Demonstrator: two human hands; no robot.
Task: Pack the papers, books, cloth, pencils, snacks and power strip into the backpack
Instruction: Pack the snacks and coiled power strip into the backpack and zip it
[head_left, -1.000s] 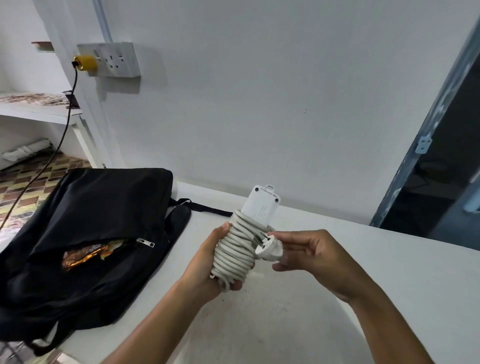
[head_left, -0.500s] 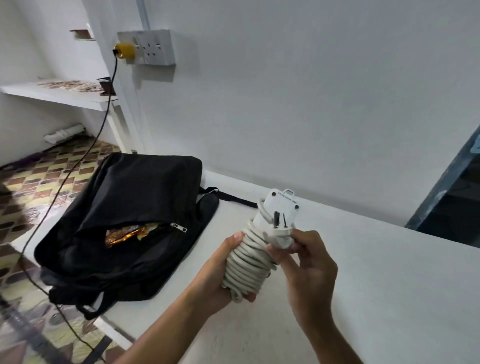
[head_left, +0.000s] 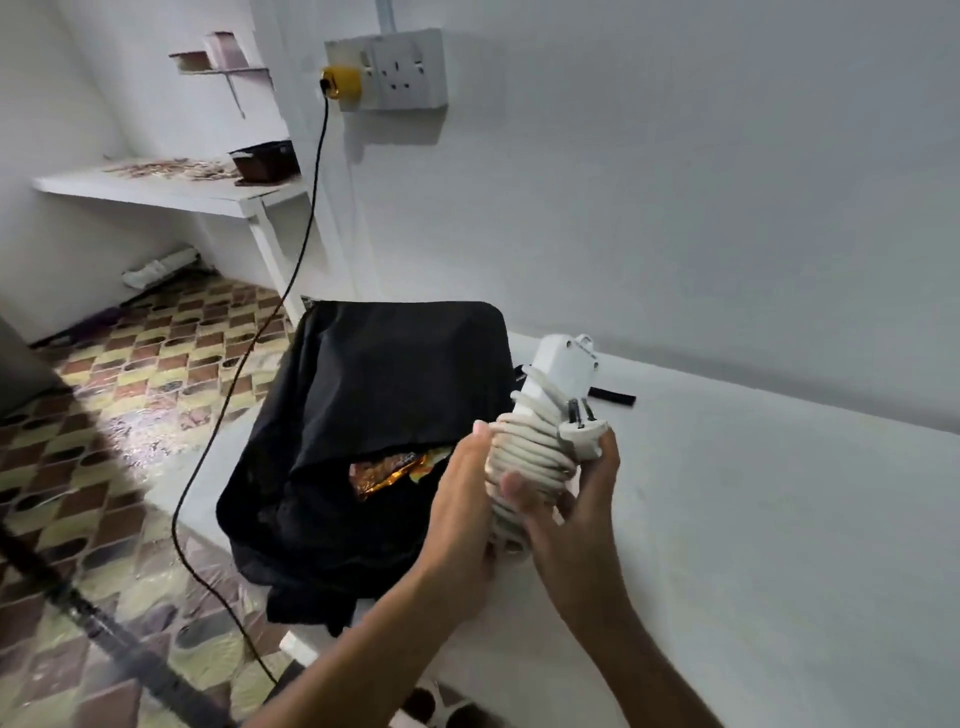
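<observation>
A white power strip (head_left: 563, 371) with its pale cord (head_left: 524, 457) wound round it stands tilted above the white table (head_left: 753, 519). My left hand (head_left: 457, 499) grips the coil from the left. My right hand (head_left: 576, 499) grips it from the right, thumb across the cord, fingers by the plug (head_left: 582, 431), whose pins point up. The black backpack (head_left: 384, 415) lies on the table's left end, just left of my hands. Its zip gapes open, and a shiny orange snack wrapper (head_left: 389, 470) shows inside. The rest of its contents are hidden.
A wall socket (head_left: 400, 70) holds a yellow plug (head_left: 340, 83), and its black cable (head_left: 249, 364) hangs down past the backpack to the patterned tile floor (head_left: 104, 441). A white shelf (head_left: 171, 187) with a dark box stands at back left. A backpack strap (head_left: 613, 397) lies behind the strip.
The view has swung left. Both hands have carried the wound power strip closer to the backpack's opening, and my right hand has shifted from the plug to wrap round the coil.
</observation>
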